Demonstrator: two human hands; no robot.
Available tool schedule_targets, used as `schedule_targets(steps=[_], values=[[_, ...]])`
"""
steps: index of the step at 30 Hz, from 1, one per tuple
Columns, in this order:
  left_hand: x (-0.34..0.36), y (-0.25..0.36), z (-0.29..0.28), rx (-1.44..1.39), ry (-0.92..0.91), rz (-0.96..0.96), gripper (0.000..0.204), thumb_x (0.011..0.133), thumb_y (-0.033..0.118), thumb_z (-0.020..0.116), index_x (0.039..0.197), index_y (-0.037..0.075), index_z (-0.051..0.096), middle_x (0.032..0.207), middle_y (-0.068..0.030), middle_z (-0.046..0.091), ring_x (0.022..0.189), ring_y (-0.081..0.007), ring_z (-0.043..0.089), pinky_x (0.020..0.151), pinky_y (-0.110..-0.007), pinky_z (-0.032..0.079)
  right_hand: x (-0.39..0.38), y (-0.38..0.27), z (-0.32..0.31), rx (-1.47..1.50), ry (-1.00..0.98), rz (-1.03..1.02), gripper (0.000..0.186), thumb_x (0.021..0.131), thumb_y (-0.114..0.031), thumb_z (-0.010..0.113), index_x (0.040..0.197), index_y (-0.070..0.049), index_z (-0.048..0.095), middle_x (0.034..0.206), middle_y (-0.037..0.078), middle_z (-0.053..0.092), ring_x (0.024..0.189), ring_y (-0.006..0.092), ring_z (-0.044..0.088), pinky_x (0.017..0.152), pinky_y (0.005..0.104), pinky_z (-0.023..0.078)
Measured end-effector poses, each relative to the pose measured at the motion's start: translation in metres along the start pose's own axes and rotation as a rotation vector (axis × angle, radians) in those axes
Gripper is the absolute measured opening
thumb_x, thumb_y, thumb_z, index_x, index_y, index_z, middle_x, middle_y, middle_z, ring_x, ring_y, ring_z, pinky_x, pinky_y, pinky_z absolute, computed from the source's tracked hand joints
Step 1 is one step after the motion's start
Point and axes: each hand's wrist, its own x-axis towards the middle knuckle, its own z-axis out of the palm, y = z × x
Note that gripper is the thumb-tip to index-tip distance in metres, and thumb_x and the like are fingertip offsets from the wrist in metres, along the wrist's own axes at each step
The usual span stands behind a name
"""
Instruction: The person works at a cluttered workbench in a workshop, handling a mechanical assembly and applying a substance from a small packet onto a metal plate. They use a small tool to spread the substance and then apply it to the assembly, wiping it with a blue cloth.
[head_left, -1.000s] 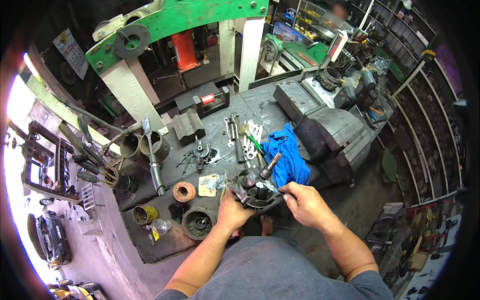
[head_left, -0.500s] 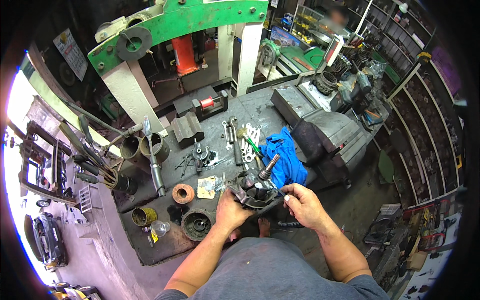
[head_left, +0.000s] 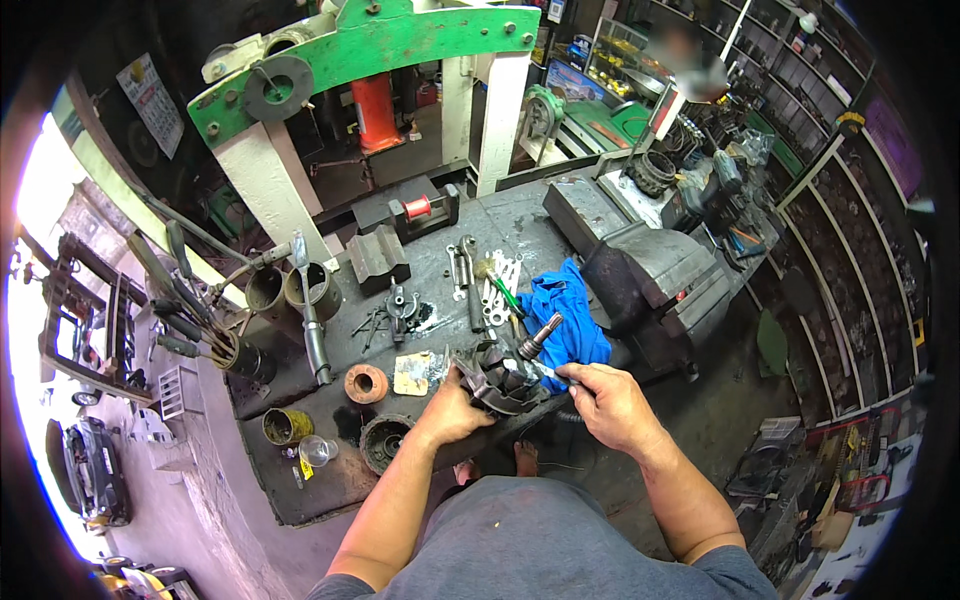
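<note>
My left hand is wrapped around the near left side of a dark, greasy metal housing at the bench's front edge. A splined metal shaft sticks up at a slant beside its far right side; whether it belongs to the housing I cannot tell. My right hand is closed, thumb against fingers, on a slim tool with a pale part that points left at the housing. Most of that tool is hidden by the fingers. Just beyond it lies a crumpled blue cloth.
Wrenches, a green-handled brush, and a copper-coloured ring lie on the dark bench. A round gear-like part sits near the front edge. A large vise stands right; a green press frame rises behind.
My right hand has moved left and slightly forward, bringing the slim tool up to the housing. My left hand keeps its hold on the housing. The whole view has shifted slightly.
</note>
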Motion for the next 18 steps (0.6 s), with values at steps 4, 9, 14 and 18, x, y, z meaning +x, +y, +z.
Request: schedule_targets(steps=[4,9,14,18], values=[[-0.003,0.005,-0.002,0.007,0.01,0.004,0.118,0.071,0.023,0.098,0.159,-0.021,0.034,0.142,-0.0324,0.072,0.135,-0.0432,0.071,0.121,-0.042,0.053,0.0,-0.003,-0.01,0.059,0.005,0.043,0.031,0.104,-0.004,0.07,0.133,0.0,0.078,0.117,0.025,0.082,0.108,0.0403,0.081,0.097,0.0447,0.063],[-0.016,0.02,0.0,0.037,0.103,-0.006,0.115,0.068,0.024,0.1,0.158,-0.015,0.041,0.146,-0.0322,0.071,0.139,-0.0406,0.069,0.122,-0.043,0.051,-0.006,0.006,-0.038,0.082,0.043,0.143,0.03,0.105,-0.006,0.07,0.132,0.004,0.079,0.116,0.028,0.082,0.108,0.0387,0.083,0.097,0.0423,0.063],[-0.036,0.044,0.003,0.004,0.145,0.02,0.109,0.07,0.027,0.101,0.157,-0.011,0.048,0.149,-0.0303,0.069,0.143,-0.0399,0.067,0.125,-0.044,0.048,-0.015,0.016,-0.073,0.088,0.099,0.15,0.032,0.106,-0.005,0.068,0.134,0.006,0.077,0.111,0.025,0.084,0.101,0.0302,0.083,0.094,0.0395,0.062],[-0.045,0.055,0.012,-0.008,0.18,0.052,0.106,0.071,0.026,0.101,0.158,-0.007,0.051,0.151,-0.0269,0.069,0.144,-0.0387,0.066,0.128,-0.043,0.047,-0.019,0.027,-0.104,0.295,0.088,0.155,0.033,0.111,-0.007,0.064,0.139,0.006,0.075,0.096,0.009,0.079,0.079,0.0135,0.07,0.075,0.0316,0.059]])
